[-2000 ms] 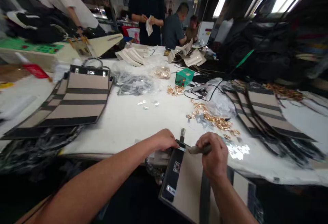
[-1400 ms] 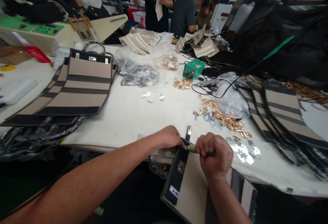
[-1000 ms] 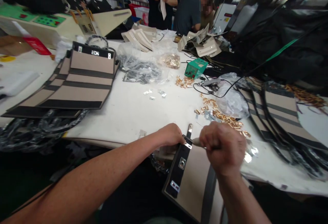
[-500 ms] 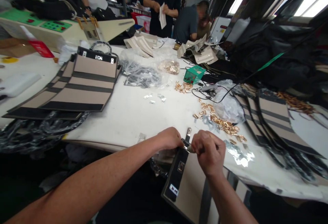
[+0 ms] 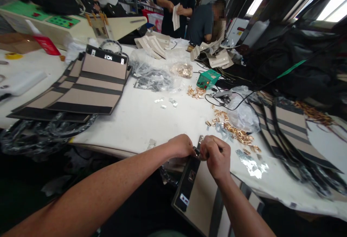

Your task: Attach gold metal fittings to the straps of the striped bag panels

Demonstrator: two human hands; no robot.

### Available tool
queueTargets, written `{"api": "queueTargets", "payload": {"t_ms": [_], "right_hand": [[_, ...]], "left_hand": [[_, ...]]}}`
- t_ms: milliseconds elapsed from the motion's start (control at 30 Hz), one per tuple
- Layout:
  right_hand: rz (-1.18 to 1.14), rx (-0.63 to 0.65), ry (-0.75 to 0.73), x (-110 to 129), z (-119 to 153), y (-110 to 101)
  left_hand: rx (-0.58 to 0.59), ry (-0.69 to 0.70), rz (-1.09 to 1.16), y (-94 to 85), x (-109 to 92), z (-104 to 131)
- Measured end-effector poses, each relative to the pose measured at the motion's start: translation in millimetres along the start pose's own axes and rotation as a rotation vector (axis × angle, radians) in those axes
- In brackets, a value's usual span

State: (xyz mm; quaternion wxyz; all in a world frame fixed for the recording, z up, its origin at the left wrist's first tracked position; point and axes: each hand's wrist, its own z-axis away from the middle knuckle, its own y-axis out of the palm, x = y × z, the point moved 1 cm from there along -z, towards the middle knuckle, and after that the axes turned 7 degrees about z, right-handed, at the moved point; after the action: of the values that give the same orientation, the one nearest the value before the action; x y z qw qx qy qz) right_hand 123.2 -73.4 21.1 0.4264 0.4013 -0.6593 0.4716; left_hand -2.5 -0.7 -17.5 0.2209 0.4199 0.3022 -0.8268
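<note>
Head view: the bag panel (image 5: 202, 200) lies aslant at the near edge of the surface (image 5: 146, 125); sound practice would be steady bracing of its black strip (image 5: 189, 175) and square, measured pressure. Left hand (image 5: 182, 145): fingers pinched on the strip's upper end; right hand (image 5: 217, 153): fingers curled tight beside them, apparently round a mostly hidden tool (image 5: 201, 156).

- No words, numbers or brands legible.
- Red bottle (image 5: 48, 45): any print too small to read.
- Green control panel (image 5: 62, 21): markings too small to make out.
- White box (image 5: 233, 30) at the back: red label (image 5: 240, 29), unreadable.
</note>
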Motion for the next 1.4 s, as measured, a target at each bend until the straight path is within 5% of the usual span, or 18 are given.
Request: {"api": "queueTargets", "payload": {"t_ms": [267, 467, 933, 1167, 1300, 1400], "right_hand": [[-0.413, -0.097, -0.161, 19, 3, -11], [-0.223, -0.053, -0.086, 11, 4, -2], [-0.295, -0.137, -0.151, 5, 13, -8], [0.013, -0.112, -0.001, -3, 20, -24], [0.37, -0.103, 0.032, -2, 34, -57], [0.637, 0.039, 0.007, -9, 55, -88]], "left_hand": [[0.002, 0.013, 0.053, 2.4, 6, -4], [0.003, 0.032, 0.035, 3.0, 8, -5], [-0.028, 0.027, 0.043, 6.0, 13, -6], [-0.054, 0.063, -0.044, 2.8, 6, 3], [-0.042, 0.192, -0.151, -2.3, -8, 19], [-0.062, 0.346, -0.235, -3.9, -24, 40]]}}
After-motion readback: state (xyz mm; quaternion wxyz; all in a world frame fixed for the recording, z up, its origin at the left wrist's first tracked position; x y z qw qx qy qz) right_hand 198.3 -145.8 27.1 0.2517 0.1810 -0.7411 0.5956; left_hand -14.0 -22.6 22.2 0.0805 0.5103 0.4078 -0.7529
